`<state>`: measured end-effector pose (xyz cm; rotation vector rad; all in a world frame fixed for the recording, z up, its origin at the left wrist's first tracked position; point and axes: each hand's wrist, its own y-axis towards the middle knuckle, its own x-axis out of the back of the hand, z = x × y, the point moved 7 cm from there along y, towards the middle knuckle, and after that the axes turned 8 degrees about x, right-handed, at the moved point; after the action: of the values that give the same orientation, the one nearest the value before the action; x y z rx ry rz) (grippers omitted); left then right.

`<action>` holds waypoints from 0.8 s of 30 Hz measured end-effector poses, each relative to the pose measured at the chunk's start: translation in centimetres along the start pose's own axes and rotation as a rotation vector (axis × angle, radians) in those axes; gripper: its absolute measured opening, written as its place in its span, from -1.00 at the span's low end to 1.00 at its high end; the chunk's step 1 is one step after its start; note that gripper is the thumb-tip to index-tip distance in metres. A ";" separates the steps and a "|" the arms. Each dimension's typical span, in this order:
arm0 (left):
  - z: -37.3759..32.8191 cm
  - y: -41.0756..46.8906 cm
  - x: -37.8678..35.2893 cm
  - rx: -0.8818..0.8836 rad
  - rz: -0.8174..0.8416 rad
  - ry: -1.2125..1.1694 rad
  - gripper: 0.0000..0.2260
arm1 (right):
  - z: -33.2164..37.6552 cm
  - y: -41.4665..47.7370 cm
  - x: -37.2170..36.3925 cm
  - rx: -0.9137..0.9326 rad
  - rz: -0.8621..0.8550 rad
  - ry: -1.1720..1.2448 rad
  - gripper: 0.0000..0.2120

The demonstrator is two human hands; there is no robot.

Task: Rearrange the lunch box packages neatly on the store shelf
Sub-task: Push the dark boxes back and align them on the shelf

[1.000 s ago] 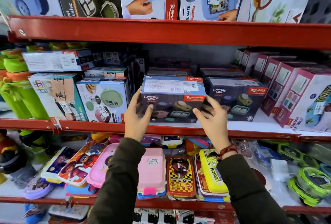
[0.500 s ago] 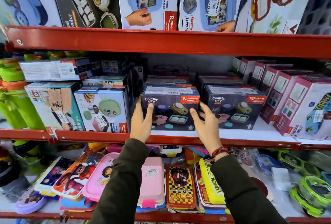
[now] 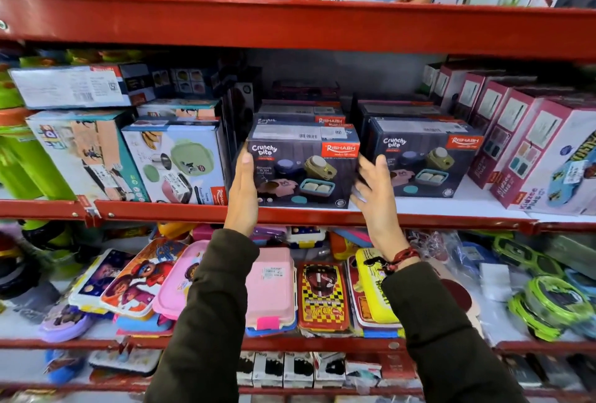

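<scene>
We are in the squaring-up step: the front Crunchy Bite box (image 3: 301, 165) sits on the middle shelf (image 3: 322, 214), close to the red front lip, and we judge it set down and now being trued against its neighbours. Our left hand (image 3: 242, 190) lies flat along the box's left face, fingers straight and pointing up, palm pressed to the cardboard, not curled around anything. Our right hand (image 3: 375, 196) is at the box's right edge, fingers spread and loose; the blur there leaves us unsure whether the palm touches the box or hangs just off it, so we call it released, or nearly so, and grasping nothing. Both forearms rise from below in dark sleeves, wrists bent back, a red thread band on the right wrist. A second Crunchy Bite box (image 3: 422, 161) stands just beside on the right, set a little further back, and more of the same lie stacked behind both. To the left stands the pale green lunch box package (image 3: 175, 165), near but apart from ours. The next move, as we judge it, calls for a light inward nudge from both palms so the front face runs level with the neighbour's, taking care not to push the row behind askew.
</scene>
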<state>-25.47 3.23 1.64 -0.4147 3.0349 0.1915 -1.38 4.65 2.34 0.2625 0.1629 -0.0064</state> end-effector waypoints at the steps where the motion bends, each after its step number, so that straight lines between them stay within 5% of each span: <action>1: -0.4 -0.5 0.0 -0.020 0.001 0.014 -0.26 | 0.1 -0.3 0.1 0.001 0.004 -0.012 -0.37; 4: -0.7 -1.6 -0.1 -0.067 0.006 0.036 -0.33 | 0.6 -1.3 0.0 0.016 0.012 -0.060 -0.17; 14: -0.6 -3.0 -0.3 -0.113 -0.054 0.129 -0.32 | 0.9 -2.4 0.2 0.037 0.024 -0.077 -0.13; 20: -2.3 -7.1 -1.6 -0.376 -0.406 0.238 -0.46 | 2.6 -2.8 3.6 0.165 -0.130 -0.107 -0.33; 24: -3.9 -8.5 -4.7 -0.524 -0.478 0.310 -0.57 | 4.3 -2.3 7.1 0.226 -0.160 -0.218 -0.55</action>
<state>-18.84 -4.20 4.91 -1.2895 3.0088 0.9697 6.21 1.39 4.73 0.4715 -0.0346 -0.2127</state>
